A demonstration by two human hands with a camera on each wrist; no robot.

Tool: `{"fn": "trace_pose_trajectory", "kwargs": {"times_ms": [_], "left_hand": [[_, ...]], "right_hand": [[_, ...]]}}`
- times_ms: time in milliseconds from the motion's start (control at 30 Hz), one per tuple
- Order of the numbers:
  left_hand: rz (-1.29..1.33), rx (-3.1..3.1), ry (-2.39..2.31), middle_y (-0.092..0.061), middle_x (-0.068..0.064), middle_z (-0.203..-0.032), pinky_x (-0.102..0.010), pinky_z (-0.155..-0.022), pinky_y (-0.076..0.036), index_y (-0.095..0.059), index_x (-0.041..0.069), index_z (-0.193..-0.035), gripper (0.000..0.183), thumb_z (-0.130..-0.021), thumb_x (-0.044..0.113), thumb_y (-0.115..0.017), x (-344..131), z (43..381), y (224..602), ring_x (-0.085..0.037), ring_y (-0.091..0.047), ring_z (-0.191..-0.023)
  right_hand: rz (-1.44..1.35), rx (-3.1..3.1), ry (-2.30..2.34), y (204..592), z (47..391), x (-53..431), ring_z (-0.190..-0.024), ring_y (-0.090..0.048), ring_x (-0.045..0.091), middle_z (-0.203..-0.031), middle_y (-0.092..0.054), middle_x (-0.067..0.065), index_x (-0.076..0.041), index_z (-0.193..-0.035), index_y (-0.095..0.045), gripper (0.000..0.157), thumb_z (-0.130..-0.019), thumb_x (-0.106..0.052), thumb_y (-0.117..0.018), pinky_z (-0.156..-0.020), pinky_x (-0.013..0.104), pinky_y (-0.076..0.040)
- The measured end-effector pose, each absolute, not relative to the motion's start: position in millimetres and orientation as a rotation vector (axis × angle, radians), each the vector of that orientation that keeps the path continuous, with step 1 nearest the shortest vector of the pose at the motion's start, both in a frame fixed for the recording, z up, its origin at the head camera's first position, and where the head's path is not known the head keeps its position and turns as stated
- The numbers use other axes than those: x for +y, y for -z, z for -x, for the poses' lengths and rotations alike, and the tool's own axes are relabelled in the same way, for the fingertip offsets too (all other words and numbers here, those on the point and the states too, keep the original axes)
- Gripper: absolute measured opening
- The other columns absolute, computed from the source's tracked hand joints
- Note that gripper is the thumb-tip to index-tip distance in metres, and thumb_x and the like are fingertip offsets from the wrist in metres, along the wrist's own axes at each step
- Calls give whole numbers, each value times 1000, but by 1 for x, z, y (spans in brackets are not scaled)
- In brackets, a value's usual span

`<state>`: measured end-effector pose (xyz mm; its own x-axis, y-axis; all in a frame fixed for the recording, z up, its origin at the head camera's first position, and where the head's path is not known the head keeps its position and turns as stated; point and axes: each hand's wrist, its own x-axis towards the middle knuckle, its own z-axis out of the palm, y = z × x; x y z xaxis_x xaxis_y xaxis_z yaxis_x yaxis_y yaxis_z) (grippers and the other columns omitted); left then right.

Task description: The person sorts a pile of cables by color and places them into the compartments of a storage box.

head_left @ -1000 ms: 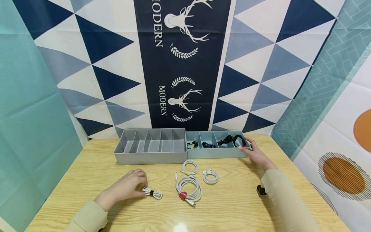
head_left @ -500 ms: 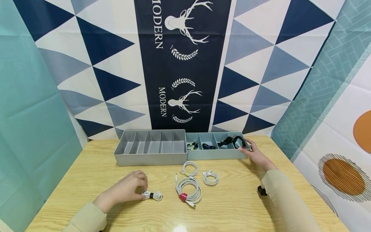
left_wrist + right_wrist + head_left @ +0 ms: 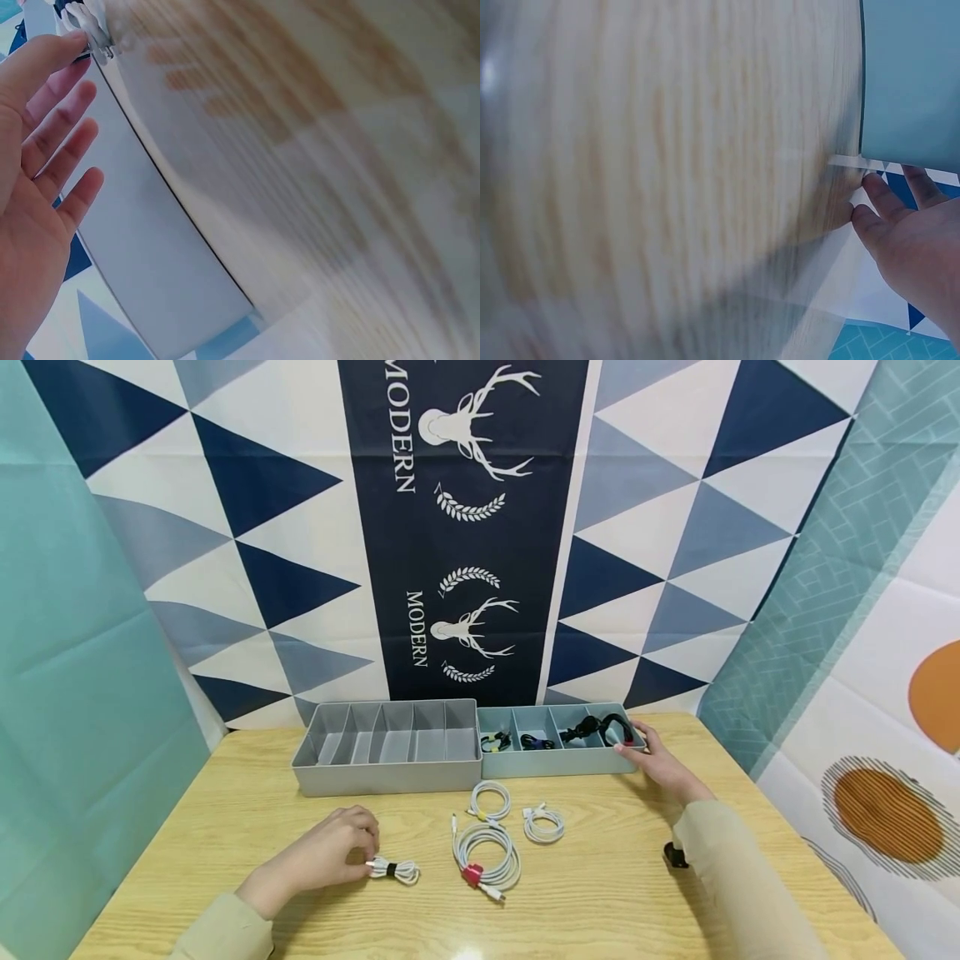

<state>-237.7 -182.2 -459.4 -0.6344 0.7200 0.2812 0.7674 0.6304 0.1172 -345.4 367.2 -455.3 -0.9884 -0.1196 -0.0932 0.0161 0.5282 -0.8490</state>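
White bundled cable (image 3: pixel 402 872) lies before the grey divided box (image 3: pixel 386 779), pinched in the grip of left hand (image 3: pixel 327 852); right hand (image 3: pixel 664 767), fingers apart, touches the blue box (image 3: pixel 558 766) beside the grey one. Nothing visibly shifted since one second: cable remains outside.

Head cam fwd/down, L & R wrist cams close-up, tabletop (image 3: pixel 585 902) in all 3

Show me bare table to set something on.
The table is bare from the red-tied cable to the right sleeve, and between the gray box, left hand and the table's left edge. Crowded: near the left end of the blue box, where the yellow-tied cable and small white coil also lie.
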Motion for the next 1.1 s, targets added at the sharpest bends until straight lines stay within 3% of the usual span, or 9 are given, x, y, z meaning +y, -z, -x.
{"fn": "trace_pose_trajectory", "kwargs": {"times_ms": [567,800,1100], "left_hand": [[1238,-2509,370,-55,16,-85,-32,-82,-43,-54,27,-68,18,-66,18,-69,-174,235,449,-3,-48,-92],[1242,-2476,414,-56,15,-83,-35,-84,-42,-55,25,-67,19,-66,15,-70,-171,234,442,-7,-50,-94],[1235,-2479,405,-54,16,-85,-33,-79,-41,-56,25,-70,17,-67,15,-69,-169,236,430,-4,-47,-90]], "right_hand": [[73,2620,1460,455,345,366,-128,-9,51,-145,10,26,-20,-143,8,91,-83,-51,-53,-97,65,-11],[73,2620,1462,454,346,367,-129,-7,49,-145,9,26,-19,-143,7,89,-84,-49,-53,-97,66,-10],[103,2604,1498,453,344,366,-129,-7,47,-145,8,24,-19,-143,6,86,-86,-45,-52,-97,65,-11]]}}
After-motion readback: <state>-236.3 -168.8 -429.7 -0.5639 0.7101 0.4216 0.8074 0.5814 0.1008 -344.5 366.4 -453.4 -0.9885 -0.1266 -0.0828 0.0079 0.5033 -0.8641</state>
